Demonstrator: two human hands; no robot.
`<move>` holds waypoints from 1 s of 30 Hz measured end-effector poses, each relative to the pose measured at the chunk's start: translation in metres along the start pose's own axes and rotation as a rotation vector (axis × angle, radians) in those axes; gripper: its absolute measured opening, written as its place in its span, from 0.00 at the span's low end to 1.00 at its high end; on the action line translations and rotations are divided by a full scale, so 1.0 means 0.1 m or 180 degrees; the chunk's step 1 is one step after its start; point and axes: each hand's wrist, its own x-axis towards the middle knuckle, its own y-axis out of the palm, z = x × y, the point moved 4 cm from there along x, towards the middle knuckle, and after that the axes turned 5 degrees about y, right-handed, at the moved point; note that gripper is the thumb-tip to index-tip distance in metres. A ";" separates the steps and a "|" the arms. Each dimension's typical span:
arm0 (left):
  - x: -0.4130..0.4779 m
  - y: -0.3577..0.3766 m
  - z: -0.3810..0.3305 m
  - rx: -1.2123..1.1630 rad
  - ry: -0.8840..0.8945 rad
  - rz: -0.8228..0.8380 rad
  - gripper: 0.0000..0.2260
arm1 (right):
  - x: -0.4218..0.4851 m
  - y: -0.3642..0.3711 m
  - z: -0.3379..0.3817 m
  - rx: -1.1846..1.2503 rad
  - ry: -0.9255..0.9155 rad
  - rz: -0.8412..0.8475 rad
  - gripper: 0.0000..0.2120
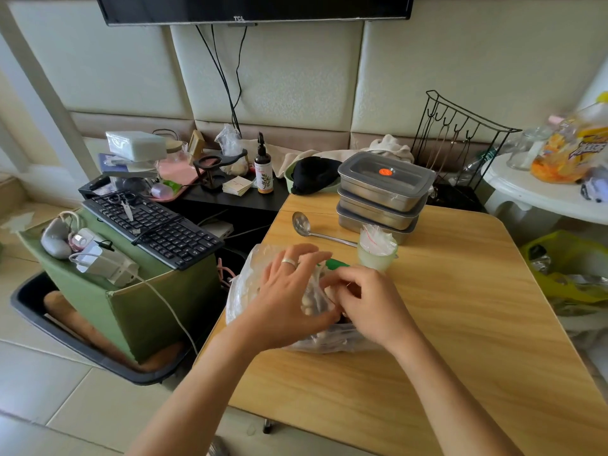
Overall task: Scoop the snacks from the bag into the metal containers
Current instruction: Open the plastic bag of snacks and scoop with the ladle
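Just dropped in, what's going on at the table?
A person is working at the top of the bag: the left hand rests on it, and the right hand pinches its plastic. The ladle lies untouched on the table. The three stacked containers have lids on. No scooping yet.

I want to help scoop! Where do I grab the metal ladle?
Take the ladle by the middle of its thin handle, reaching down from above on your side. It lies flat with the bowl up at the left end; the handle's other end hides behind the plastic cup, and the stacked metal containers crowd the far side.
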 end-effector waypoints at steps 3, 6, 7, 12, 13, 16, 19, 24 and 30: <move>0.01 0.06 0.04 0.0041 0.0051 0.0032 0.31 | -0.03 -0.01 0.01 0.0608 0.0245 0.0371 0.14; 0.05 0.05 0.08 0.0064 0.0038 -0.0261 0.21 | -0.02 0.02 -0.03 0.0459 0.0220 0.0304 0.12; 0.06 0.04 0.10 0.0074 -0.0029 -0.0288 0.21 | -0.02 0.01 -0.02 0.0283 0.0077 0.0129 0.10; 0.06 0.07 0.09 0.0166 -0.0151 -0.0192 0.17 | -0.06 0.03 0.12 -0.0109 -0.0931 -0.0123 0.05; 0.06 0.08 0.09 0.0144 -0.0147 -0.0171 0.15 | -0.07 0.07 0.12 -0.0114 -0.0931 0.0049 0.04; 0.05 0.10 0.12 0.0155 -0.0137 -0.0119 0.18 | -0.05 0.13 0.05 -0.0359 -0.0729 0.0269 0.06; 0.04 0.11 0.10 0.0057 -0.0102 -0.0126 0.17 | -0.02 0.12 -0.01 -0.0506 -0.0602 0.0196 0.05; 0.03 0.13 0.08 -0.0145 0.0008 -0.0238 0.11 | -0.03 0.06 0.03 0.0413 -0.0431 0.0116 0.07; 0.00 0.07 0.12 -0.0282 -0.0405 -0.0274 0.12 | 0.10 0.04 0.06 0.0427 -0.0288 -0.0244 0.07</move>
